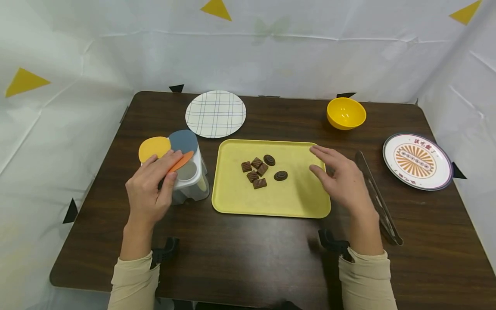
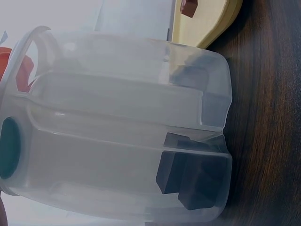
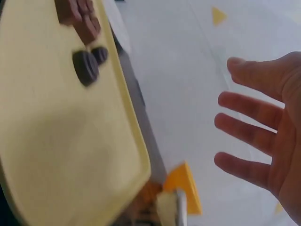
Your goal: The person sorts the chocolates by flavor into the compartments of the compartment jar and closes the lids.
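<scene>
Dark wood counter (image 1: 252, 249) carries everything. The left hand (image 1: 149, 189) pinches the orange lid (image 1: 181, 162) of a clear divided container (image 1: 190, 176), where the wrist view shows dark chocolate in one compartment. The right hand (image 1: 341, 181), fingers spread and holding nothing, hovers over the yellow tray's (image 1: 271, 202) right edge, chocolates (image 1: 261, 170) just to its left.
</scene>
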The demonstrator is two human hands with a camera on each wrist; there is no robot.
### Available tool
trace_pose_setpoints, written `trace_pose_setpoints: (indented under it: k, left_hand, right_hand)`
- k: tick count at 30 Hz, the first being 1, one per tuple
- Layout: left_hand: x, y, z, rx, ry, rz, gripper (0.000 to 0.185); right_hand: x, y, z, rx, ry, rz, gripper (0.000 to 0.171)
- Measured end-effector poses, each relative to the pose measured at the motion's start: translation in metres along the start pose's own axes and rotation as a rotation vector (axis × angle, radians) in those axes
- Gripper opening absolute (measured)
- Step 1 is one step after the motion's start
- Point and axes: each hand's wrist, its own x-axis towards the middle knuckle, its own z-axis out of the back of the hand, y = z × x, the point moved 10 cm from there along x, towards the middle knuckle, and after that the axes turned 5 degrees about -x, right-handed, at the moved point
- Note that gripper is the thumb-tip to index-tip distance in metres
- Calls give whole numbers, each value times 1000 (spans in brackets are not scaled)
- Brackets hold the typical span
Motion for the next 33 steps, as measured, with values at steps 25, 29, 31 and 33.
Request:
trace_pose_setpoints:
  k: [25,29,31,33]
  left_hand:
    - [1,0,0,-1,-14,-1,48]
    - [1,1,1,1,-13,3,47]
    - [1,1,0,0,-12,4,47]
    - [0,1,0,-2,-11,4,46]
  right_hand:
    - [-89,-142,15,-185,291,-605,105]
    - [-89,-141,11,-204,319,-588,104]
    - [-89,-142,10,-215,322,-593,99]
    - [-90,-143,10,-221,321,-599,95]
